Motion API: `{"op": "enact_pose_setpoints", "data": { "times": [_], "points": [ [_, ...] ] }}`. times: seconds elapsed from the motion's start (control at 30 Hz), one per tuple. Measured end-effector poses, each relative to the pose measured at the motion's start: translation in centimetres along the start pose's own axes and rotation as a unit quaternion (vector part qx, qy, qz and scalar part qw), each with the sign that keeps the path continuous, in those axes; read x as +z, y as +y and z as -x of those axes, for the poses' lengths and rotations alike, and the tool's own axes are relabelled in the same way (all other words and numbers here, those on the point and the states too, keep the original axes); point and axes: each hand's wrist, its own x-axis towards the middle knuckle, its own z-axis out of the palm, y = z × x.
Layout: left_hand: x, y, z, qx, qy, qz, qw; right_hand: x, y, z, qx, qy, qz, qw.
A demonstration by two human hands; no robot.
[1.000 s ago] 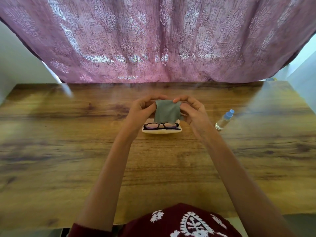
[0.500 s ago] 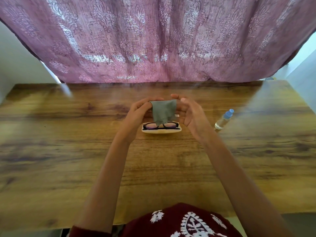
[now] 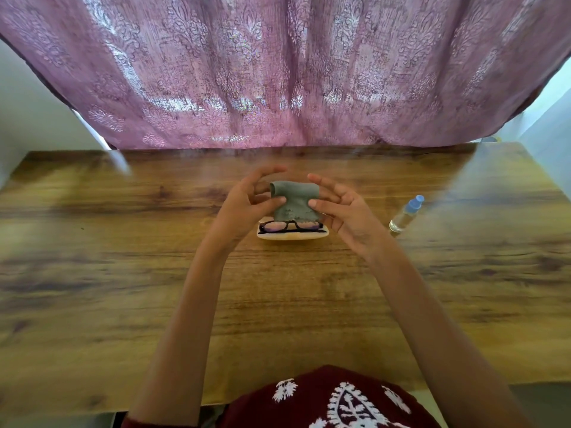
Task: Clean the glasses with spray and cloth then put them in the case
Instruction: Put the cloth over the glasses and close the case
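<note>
I see the left hand (image 3: 247, 205) and right hand (image 3: 347, 216) each pinching the cloth (image 3: 293, 199); the glasses (image 3: 290, 226) lie in the open case (image 3: 293, 236).

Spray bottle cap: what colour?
Light blue. The spray bottle cap shows best in the head view, the only one.

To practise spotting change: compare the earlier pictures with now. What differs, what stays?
The cloth, earlier hanging flat from its top corners, is now folded over at the top; the left hand and right hand pinch it at its sides. The glasses on the case and the spray bottle stayed put.
</note>
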Motion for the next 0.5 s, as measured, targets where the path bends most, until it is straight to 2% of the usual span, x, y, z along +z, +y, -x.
{"op": "enact_pose_setpoints", "data": {
  "times": [0.13,0.23,0.33,0.5],
  "points": [
    [0.1,0.1,-0.3,0.119,0.037,-0.134,0.983,0.2,0.1,0.0,-0.044,0.009,-0.003,0.999],
    [0.3,0.5,-0.4,0.143,0.055,-0.136,0.979,0.7,-0.1,-0.1,-0.08,0.029,0.023,0.996],
    [0.1,0.2,-0.6,0.112,0.076,-0.109,0.985,1.0,-0.5,0.0,-0.095,0.017,0.05,0.994],
    [-0.1,-0.8,-0.2,-0.009,0.034,0.054,0.998,0.6,-0.2,-0.1,-0.092,0.024,0.112,0.989]
  ]
}}
